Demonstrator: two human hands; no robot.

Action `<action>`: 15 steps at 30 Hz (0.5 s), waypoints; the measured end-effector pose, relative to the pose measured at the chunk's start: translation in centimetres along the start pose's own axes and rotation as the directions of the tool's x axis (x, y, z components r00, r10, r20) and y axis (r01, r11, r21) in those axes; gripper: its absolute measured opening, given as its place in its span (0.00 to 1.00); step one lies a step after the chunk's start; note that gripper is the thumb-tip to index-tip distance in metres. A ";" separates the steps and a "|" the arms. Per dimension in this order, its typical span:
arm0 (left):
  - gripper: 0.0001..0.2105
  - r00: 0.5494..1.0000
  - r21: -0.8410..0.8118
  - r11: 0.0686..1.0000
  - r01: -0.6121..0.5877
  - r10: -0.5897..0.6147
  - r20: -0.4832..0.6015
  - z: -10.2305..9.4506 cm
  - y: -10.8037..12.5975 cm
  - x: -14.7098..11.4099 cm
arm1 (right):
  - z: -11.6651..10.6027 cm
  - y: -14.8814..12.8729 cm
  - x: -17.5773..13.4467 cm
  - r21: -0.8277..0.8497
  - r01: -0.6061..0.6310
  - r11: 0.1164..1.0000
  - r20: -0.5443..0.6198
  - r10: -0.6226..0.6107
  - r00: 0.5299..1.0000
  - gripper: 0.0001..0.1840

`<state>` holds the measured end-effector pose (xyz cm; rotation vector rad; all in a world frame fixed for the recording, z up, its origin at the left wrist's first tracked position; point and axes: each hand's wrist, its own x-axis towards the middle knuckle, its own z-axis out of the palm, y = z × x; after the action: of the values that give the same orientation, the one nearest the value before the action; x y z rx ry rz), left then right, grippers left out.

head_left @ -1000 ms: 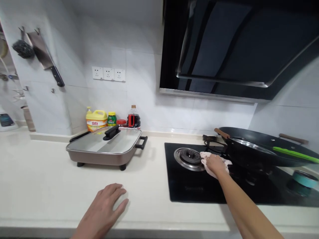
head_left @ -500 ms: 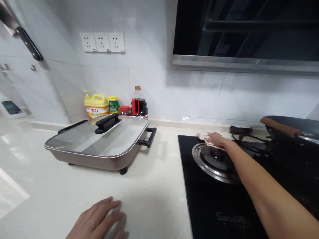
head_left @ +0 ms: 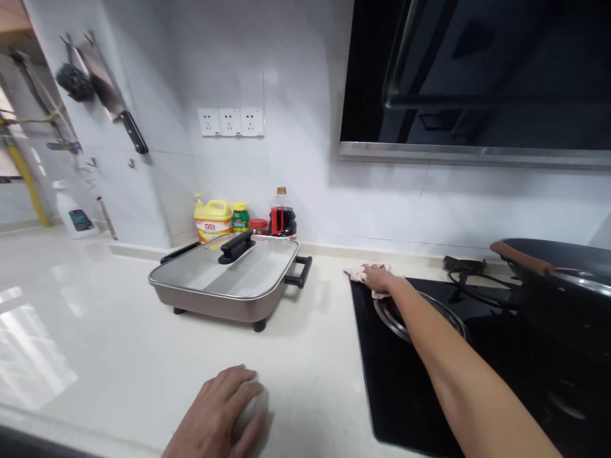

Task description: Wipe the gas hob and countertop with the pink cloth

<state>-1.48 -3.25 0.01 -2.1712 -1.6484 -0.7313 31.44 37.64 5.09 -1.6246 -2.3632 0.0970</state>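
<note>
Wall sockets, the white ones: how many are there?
3, side by side on the wall above the lidded pan: the left socket, the middle socket and the right socket. Others could be hidden behind the range hood.

Left grip (head_left: 217, 410) — bare human hand, slender fingers (head_left: 237, 376) rounded at the tips, blurred thumb (head_left: 251, 434), smooth broad back with soft knuckle ridges. Right grip (head_left: 379, 278) — bare human hand, small in view, finger detail too fine to read. Right forearm (head_left: 453, 359): uncovered, long, smooth, tapered; narrow at the wrist, broader toward the lower edge of view.
</note>
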 end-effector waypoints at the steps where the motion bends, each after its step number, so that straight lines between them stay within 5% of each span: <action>1: 0.11 1.000 -0.001 1.000 -0.003 0.003 -0.013 -0.1 0.1 0.1 | 0.2 -1.2 -0.1 -0.017 0.020 1.000 0.038 -0.020 0.999 0.22; 9: 0.08 0.995 -0.078 0.996 0.044 -0.051 -0.089 -0.6 0.7 0.3 | 2.5 -13.0 -2.7 0.011 0.273 0.962 0.134 -0.272 0.953 0.24; 15: 0.10 0.975 -0.171 0.969 0.178 -0.197 -0.103 -0.7 0.8 0.6 | 2.4 -17.2 -7.6 0.078 0.390 0.917 0.186 -0.398 0.898 0.29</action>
<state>-0.71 -3.39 0.91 -2.0479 -1.8049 -1.0609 17.80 24.56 4.95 -1.1307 -2.7740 0.2307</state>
